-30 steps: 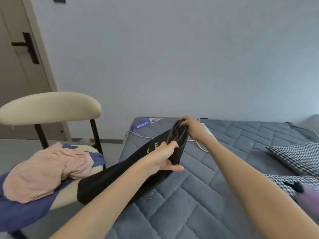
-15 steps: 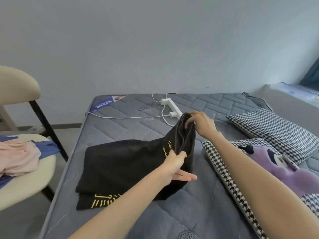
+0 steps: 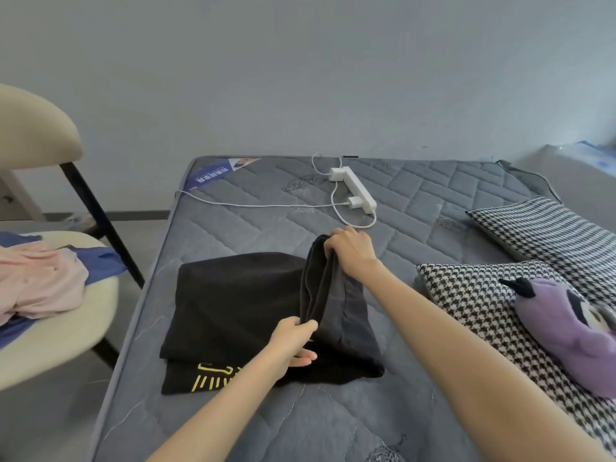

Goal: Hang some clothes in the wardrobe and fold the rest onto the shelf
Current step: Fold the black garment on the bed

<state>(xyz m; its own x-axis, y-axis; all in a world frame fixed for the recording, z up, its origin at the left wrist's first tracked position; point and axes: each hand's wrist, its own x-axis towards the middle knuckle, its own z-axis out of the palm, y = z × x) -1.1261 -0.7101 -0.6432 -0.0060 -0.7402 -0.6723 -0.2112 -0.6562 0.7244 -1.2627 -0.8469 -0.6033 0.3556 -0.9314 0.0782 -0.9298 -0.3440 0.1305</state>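
A black garment (image 3: 233, 311) with yellow print lies partly folded on the grey mattress (image 3: 416, 201). Its right edge is bunched into a raised fold. My left hand (image 3: 293, 338) pinches the near end of that fold. At the far end, my right hand (image 3: 350, 248) grips the same fold from above. A pink garment (image 3: 36, 281) and a blue one (image 3: 100, 261) lie heaped on the cream chair (image 3: 60, 335) at the left. No wardrobe or shelf is in view.
A white power strip (image 3: 358, 188) with plugs and white cables lies on the mattress beyond the garment. Two houndstooth pillows (image 3: 466, 301) and a purple plush toy (image 3: 563, 331) sit at the right. The chair stands close to the bed's left edge.
The black garment came down from the air and now lies spread on the mattress. Both hands lowered with it and still hold its bunched edge. The view swung right, away from the chair.
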